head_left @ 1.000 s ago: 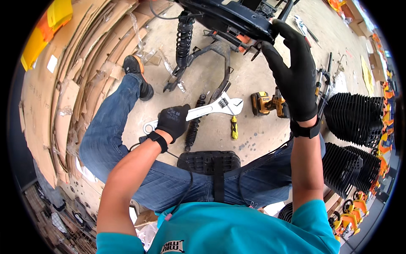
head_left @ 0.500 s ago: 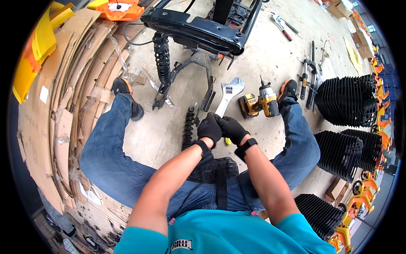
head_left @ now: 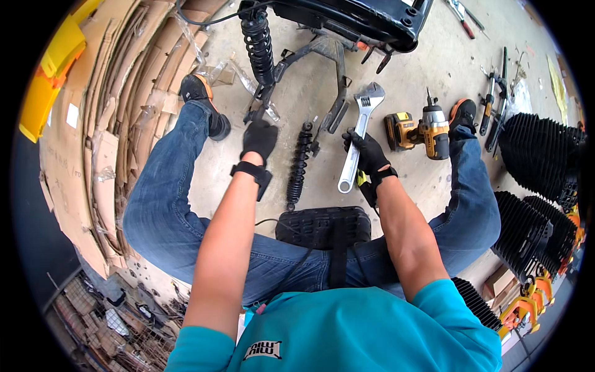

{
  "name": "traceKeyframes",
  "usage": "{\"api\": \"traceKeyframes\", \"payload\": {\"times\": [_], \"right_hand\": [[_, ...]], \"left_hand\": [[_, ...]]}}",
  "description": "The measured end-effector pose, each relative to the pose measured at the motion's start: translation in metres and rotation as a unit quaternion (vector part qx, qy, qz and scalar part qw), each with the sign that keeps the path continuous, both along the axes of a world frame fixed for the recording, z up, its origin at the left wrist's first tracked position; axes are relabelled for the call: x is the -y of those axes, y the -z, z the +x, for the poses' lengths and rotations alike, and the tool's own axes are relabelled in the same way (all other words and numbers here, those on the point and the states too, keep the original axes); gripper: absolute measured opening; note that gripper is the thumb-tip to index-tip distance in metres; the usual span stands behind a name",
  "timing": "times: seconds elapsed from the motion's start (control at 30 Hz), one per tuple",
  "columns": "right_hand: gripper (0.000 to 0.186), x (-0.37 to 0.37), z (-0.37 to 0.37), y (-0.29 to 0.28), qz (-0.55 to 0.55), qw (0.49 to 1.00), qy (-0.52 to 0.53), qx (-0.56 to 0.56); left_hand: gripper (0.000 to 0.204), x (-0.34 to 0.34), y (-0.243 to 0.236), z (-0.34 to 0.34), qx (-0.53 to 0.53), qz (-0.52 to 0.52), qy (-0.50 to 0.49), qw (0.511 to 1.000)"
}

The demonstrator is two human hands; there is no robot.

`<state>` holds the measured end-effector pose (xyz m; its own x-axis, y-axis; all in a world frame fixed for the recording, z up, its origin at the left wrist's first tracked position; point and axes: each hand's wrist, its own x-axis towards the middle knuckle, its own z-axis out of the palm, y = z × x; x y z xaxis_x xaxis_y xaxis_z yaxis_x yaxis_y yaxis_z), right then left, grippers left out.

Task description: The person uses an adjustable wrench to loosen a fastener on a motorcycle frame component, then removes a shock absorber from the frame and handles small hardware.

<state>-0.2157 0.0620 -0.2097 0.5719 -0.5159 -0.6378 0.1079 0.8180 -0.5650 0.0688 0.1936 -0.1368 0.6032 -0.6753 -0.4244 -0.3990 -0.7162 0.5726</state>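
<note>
My right hand [head_left: 368, 152], in a black glove, is closed round the handle of a large silver adjustable wrench [head_left: 349, 170], its jaw pointing away from me. My left hand [head_left: 260, 139], also gloved, is at the lower end of a black coil-spring shock absorber [head_left: 257, 46] fixed to the machine, beside a dark metal fork frame [head_left: 338, 59]. The back of this hand hides its fingers, so I cannot tell if it grips anything. Between both hands, a second shock absorber [head_left: 299, 164] lies loose on the floor.
A yellow and black cordless driver [head_left: 436, 133] stands right of the wrench. Flattened cardboard [head_left: 87, 149] is stacked at the left. Black ribbed covers [head_left: 539, 152] and a long black tool [head_left: 498, 102] lie on the right. The black machine body [head_left: 372, 18] is ahead.
My hands have come apart. The left has moved forward and left to the mounted shock absorber's lower end; the right has shifted right with the wrench. The view has also shifted.
</note>
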Motion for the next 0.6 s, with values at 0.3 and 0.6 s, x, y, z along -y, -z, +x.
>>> {"api": "traceKeyframes", "payload": {"times": [0.3, 0.6], "right_hand": [[0.045, 0.010, 0.002, -0.020, -0.318, 0.678, -0.440, -0.496], [0.039, -0.004, 0.034, -0.074, -0.298, 0.755, -0.434, -0.392]], "left_hand": [[0.071, -0.025, 0.061, -0.090, -0.027, 0.253, 0.055, 0.966], [0.056, -0.028, 0.051, -0.091, -0.071, 0.221, 0.014, 0.972]]}}
